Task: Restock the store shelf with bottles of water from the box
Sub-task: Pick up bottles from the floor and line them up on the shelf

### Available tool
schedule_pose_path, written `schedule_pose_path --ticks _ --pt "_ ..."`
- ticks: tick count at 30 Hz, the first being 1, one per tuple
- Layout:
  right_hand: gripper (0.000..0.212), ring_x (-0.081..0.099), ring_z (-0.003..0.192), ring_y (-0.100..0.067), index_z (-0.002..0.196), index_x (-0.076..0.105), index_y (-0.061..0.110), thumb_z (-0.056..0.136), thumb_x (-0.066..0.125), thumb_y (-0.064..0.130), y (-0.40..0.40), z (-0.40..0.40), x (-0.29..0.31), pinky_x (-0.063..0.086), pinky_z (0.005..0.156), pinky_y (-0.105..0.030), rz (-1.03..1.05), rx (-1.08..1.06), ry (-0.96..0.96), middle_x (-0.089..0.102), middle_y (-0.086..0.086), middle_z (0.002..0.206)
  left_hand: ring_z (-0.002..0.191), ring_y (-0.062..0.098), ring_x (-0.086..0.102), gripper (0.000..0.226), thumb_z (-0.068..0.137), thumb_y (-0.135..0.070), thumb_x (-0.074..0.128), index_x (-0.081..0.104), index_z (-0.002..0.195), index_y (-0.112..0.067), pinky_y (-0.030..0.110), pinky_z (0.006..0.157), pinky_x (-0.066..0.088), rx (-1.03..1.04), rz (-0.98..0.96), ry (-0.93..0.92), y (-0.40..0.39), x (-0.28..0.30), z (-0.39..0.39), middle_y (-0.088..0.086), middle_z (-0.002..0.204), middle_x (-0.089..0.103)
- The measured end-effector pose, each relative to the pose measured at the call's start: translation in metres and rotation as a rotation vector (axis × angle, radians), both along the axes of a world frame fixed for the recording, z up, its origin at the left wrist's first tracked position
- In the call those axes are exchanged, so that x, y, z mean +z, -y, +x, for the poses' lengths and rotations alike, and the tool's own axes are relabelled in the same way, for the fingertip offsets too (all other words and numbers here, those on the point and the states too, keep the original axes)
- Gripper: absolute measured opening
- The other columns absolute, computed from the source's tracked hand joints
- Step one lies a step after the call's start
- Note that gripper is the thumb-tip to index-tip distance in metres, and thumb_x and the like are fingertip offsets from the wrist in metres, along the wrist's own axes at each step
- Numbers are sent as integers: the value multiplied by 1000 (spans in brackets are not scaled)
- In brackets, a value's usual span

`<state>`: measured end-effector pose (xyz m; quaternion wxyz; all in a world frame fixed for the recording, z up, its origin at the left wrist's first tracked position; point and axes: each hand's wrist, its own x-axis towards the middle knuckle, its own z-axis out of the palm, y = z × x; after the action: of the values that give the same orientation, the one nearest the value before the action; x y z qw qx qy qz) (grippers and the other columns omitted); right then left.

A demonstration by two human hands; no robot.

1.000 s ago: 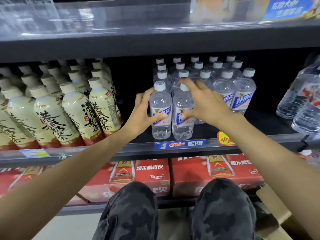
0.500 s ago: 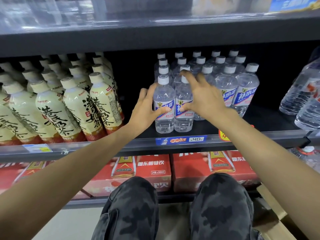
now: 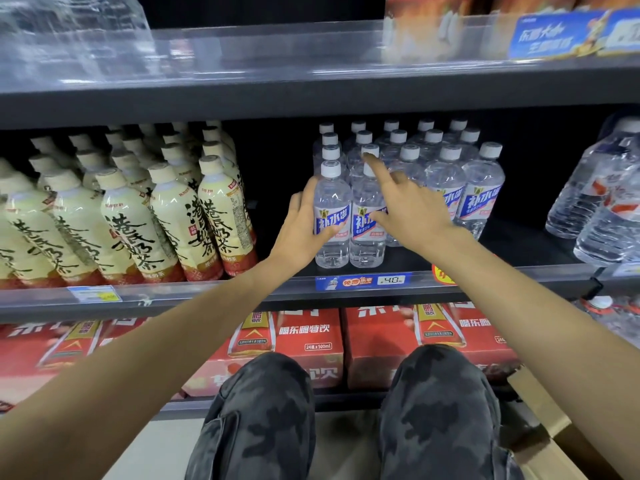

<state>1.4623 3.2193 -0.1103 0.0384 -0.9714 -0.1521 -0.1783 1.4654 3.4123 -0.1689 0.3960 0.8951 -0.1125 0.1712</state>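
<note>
Front water bottle (image 3: 331,216), shelf (image 3: 502,271) edge: your left hand (image 3: 300,230) wraps it, thumb across label. Neighbouring bottle (image 3: 367,233), touching: your right hand (image 3: 412,209) rests on it, fingers straight, forefinger raised

place: shop | stocked drink shelves (image 3: 311,95) | price tag (image 3: 362,281)

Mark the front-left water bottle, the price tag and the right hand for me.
front-left water bottle (image 3: 331,221): head view, on its blue label.
price tag (image 3: 363,281): head view, middle of the blue strip on the shelf edge.
right hand (image 3: 414,209): head view, back of the hand.
</note>
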Motion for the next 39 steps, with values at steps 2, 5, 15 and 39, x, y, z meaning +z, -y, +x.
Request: schedule_pose_path --ticks 2,5,15,39 --pt "82 64 84 -35 152 8 29 90 61 22 2 -10 2 36 52 -31 -11 -35 36 50 -14 130 123 14 46 89 87 -17 69 10 152 -30 34 97 49 -23 35 -24 -7 0 -6 5 145 33" --pt "62 59 94 -34 145 27 22 91 57 21 -1 -28 6 36 53 -32 -40 -16 134 44 -13 132 127 16 44 77 89 -18 66 21 152 -22 31 100 46 -27 163 -5 -26 3 -19 4 147 35" --pt "35 51 111 -25 128 45 19 96 50 34 -130 -85 -16 46 76 -37 -191 509 74 53 -2 119 106 19 61 37 94 -22 54 51 132 -23 39 86 53 67 611 -16 -140 4 -124 -1 124 60" --pt "30 55 113 -28 125 48 15 96 42 12 -454 -266 -225 43 75 -34 -586 1155 -290 57 -6 122 113 20 58 34 96 -32 48 51 129 -30 34 80 52 698 632 -711 -404 -200 -447 -7 128 57"
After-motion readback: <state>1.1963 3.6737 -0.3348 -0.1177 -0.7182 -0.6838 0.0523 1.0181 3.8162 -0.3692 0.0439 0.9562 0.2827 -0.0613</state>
